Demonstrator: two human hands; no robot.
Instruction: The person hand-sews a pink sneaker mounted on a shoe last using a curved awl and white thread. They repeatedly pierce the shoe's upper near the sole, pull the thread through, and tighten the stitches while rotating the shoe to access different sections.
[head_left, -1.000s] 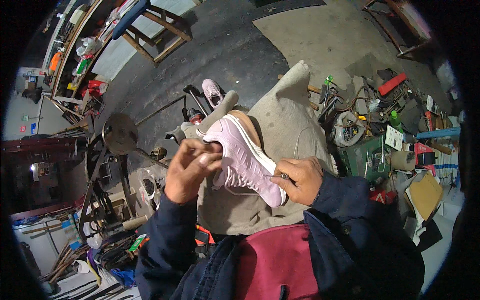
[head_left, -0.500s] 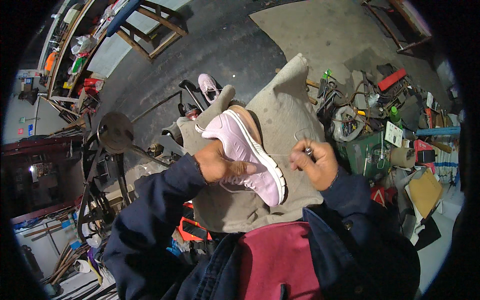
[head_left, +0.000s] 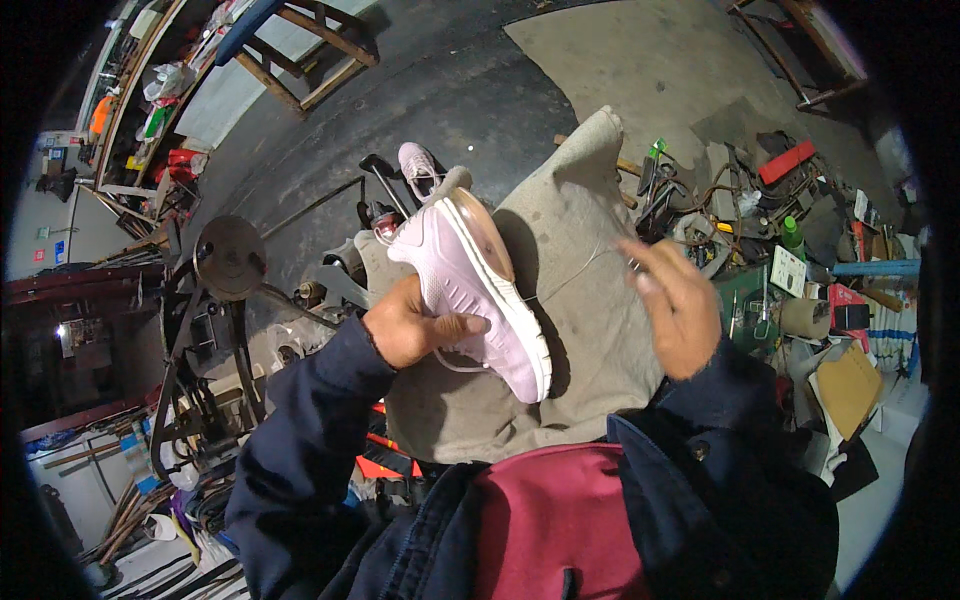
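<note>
L hand (head_left: pixel 406 326) clamped on pink shoe (head_left: pixel 462 272), tilted over lap cloth (head_left: pixel 572 205). Thread (head_left: pixel 583 268) runs shoe to R hand (head_left: pixel 682 312); blurred, can't tell grip. Prob. mid-stitch: thread's in, finishing off n/y done.

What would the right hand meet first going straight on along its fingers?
Probably the grey cloth beyond the right hand, ahead and to its left. The thin thread near its fingers might touch first; depth is unclear here.
</note>
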